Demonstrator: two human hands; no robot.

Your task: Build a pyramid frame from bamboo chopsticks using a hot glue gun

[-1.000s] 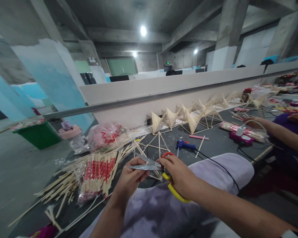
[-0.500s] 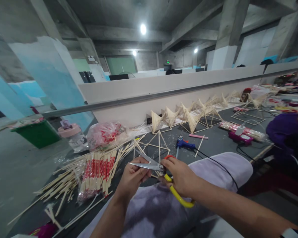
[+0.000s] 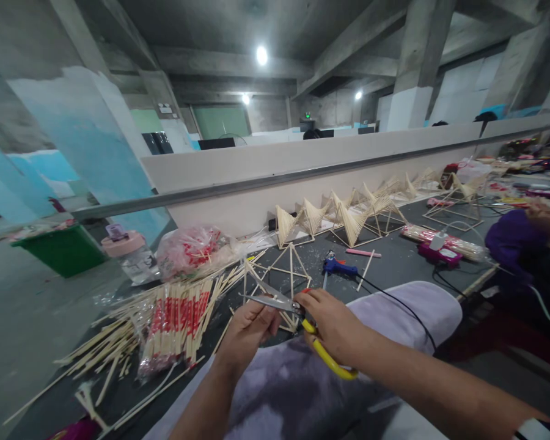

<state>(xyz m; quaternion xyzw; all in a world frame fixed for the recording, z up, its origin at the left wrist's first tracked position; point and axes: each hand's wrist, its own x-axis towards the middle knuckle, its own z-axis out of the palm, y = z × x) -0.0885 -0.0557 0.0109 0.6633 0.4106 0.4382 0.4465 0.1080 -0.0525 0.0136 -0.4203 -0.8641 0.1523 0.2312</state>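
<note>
My right hand (image 3: pixel 332 324) is wrapped round the handles of a pair of scissors (image 3: pixel 323 354) with yellow and red grips. The metal blades are spread apart and point left over my left hand (image 3: pixel 247 330). Its thumb and fingers are pinched together beside the lower blade; whatever they hold is too small or hidden to make out. Just beyond the hands, a frame of thin wooden sticks (image 3: pixel 291 269) stands on the dark table. A blue glue gun (image 3: pixel 339 267) lies to its right, its black cable trailing toward me.
Loose wooden sticks (image 3: pixel 105 342) and a red-and-clear bundle of sticks (image 3: pixel 174 324) lie at left, near a plastic bag (image 3: pixel 187 250) and a pink-lidded jar (image 3: pixel 135 260). Finished stick models (image 3: pixel 352 223) line the partition. At right sits another person in purple (image 3: pixel 508 244).
My view has shifted slightly. The hands and scissors stay close together in nearly the same place; a small pale tip seen earlier between the blades no longer shows.
</note>
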